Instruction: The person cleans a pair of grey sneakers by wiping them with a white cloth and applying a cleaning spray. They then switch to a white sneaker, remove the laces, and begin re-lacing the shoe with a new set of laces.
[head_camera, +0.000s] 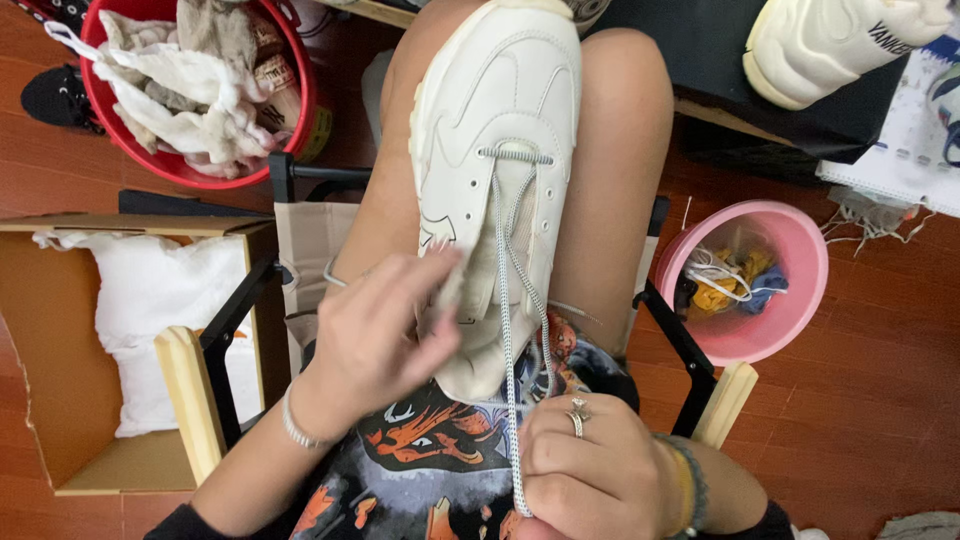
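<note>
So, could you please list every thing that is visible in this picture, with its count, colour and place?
sneaker: one, white, lying on the person's lap
shoelace: one, white-grey, threaded through the lowest eyelets
second sneaker: one, white, top right
red tub: one, red, top left, holding pale rags
pink bowl: one, pink, on the floor at right, with small scraps inside
cardboard box: one, brown, left, with white paper inside
chair arms: two, pale wood on black frame, either side of the lap
floor: red-brown wood
left hand: one, steadying the sneaker
right hand: one, gripping the shoelace ends
</note>
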